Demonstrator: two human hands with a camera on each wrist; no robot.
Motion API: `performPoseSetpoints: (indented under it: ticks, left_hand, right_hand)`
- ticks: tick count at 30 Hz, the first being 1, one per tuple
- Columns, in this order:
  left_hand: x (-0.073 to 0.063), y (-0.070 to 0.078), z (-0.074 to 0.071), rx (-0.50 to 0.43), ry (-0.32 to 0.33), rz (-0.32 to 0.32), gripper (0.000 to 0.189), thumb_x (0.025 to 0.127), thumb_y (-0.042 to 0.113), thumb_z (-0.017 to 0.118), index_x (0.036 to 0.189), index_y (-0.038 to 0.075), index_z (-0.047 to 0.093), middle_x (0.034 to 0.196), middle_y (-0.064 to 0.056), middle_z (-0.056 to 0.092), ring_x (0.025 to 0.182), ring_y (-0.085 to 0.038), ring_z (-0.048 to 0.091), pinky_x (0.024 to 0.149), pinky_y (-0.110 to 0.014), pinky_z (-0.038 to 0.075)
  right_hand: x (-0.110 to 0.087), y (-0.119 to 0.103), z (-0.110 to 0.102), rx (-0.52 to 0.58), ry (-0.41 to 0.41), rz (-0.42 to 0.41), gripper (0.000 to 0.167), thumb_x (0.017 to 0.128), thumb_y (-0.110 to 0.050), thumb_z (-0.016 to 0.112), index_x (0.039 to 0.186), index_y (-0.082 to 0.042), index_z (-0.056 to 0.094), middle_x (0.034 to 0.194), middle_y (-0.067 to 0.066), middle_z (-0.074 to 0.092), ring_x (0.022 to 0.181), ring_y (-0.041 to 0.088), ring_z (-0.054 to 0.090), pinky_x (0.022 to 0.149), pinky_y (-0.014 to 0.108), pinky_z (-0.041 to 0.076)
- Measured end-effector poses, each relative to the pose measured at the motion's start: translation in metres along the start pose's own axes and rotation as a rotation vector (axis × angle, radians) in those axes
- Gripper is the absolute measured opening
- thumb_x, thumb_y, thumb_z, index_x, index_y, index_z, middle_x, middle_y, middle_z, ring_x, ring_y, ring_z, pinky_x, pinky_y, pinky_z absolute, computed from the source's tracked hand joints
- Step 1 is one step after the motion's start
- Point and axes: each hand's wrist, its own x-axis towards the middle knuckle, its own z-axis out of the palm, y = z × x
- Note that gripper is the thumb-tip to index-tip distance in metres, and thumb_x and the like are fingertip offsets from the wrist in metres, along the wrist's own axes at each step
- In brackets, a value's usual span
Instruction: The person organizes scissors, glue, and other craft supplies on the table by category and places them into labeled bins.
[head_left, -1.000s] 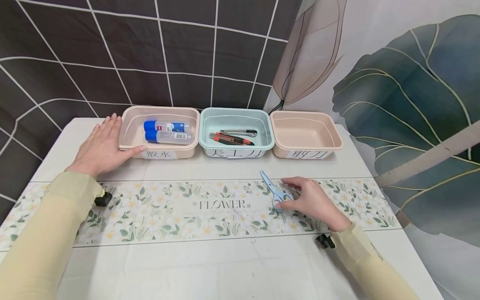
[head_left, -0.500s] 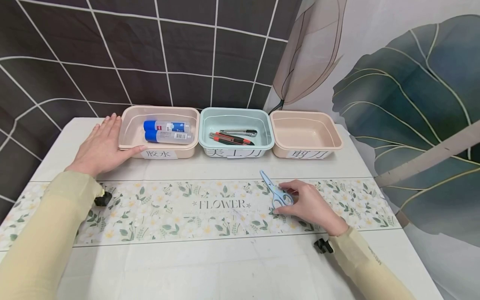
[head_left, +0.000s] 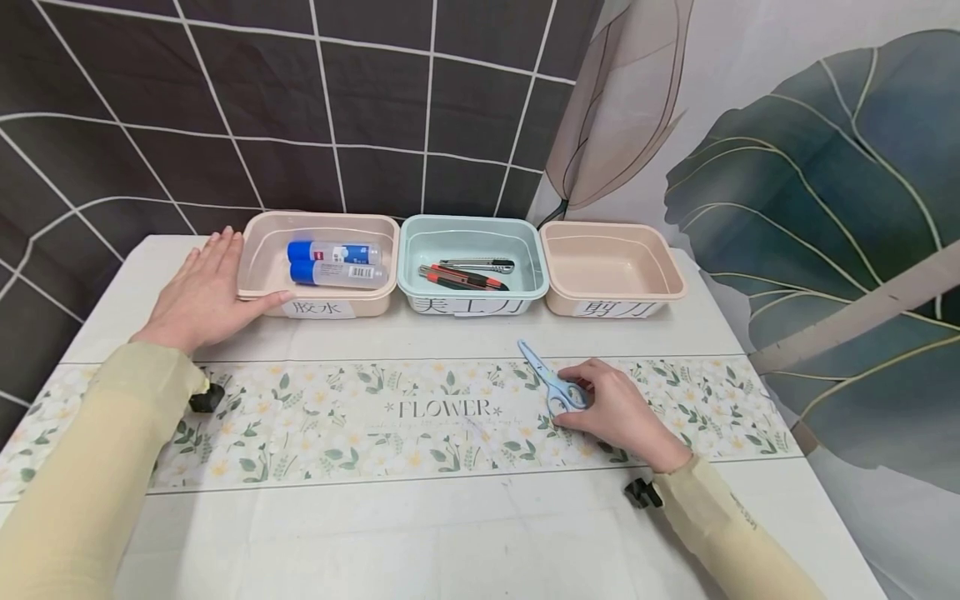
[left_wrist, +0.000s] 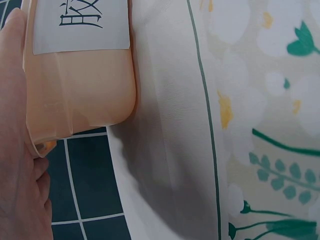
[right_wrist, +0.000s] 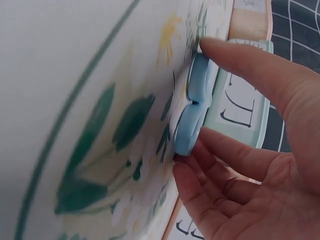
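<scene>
Light blue scissors [head_left: 553, 385] lie on the patterned band of the tablecloth, blades pointing to the far left. My right hand [head_left: 618, 414] is at their handles; in the right wrist view the thumb and curled fingers pinch the two finger loops [right_wrist: 192, 102] from opposite sides. With straight fingers my left hand [head_left: 198, 292] rests along the left end of a pink bin [head_left: 258, 250], its thumb across the front rim. Two blue-capped glue bottles [head_left: 337, 273] lie in that bin. In the left wrist view the bin's labelled front [left_wrist: 80, 85] shows beside the hand.
A light blue bin [head_left: 408, 250] holding several box cutters [head_left: 472, 277] stands in the middle. To its right is another pink bin [head_left: 611, 258] with nothing visible inside. All are labelled and stand side by side along the table's [head_left: 420, 533] back, before a dark gridded backdrop.
My right hand has closed in slightly around the handles, its thumb shifting to the near loop. The scissors have turned and moved very slightly. The left hand has stayed still.
</scene>
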Motion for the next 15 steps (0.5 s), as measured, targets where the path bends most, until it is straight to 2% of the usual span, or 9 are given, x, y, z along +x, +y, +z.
performPoseSetpoints:
  ticks: [5, 15]
  left_hand:
    - [-0.0004, 0.0, -0.0003, 0.002, 0.001, -0.001, 0.115, 0.095, 0.073, 0.044, 0.156, -0.011, -0.005, 0.163, -0.033, -0.005, 0.152, -0.042, -0.009, 0.122, -0.051, -0.009]
    - [-0.0003, 0.0002, -0.0003, -0.004, 0.008, 0.005, 0.115, 0.095, 0.072, 0.045, 0.156, -0.012, -0.004, 0.163, -0.033, -0.004, 0.152, -0.042, -0.008, 0.122, -0.051, -0.008]
  right_hand:
    - [0.0016, 0.0008, -0.0035, -0.054, -0.015, 0.019, 0.067, 0.068, -0.03, 0.097, 0.121, 0.001, 0.071, 0.103, 0.006, 0.064, 0.088, 0.02, 0.059, 0.078, 0.04, 0.052]
    - [0.005, 0.0012, -0.0078, -0.073, -0.04, 0.03, 0.058, 0.069, -0.028, 0.094, 0.116, -0.001, 0.074, 0.103, 0.006, 0.062, 0.083, 0.02, 0.057, 0.075, 0.039, 0.05]
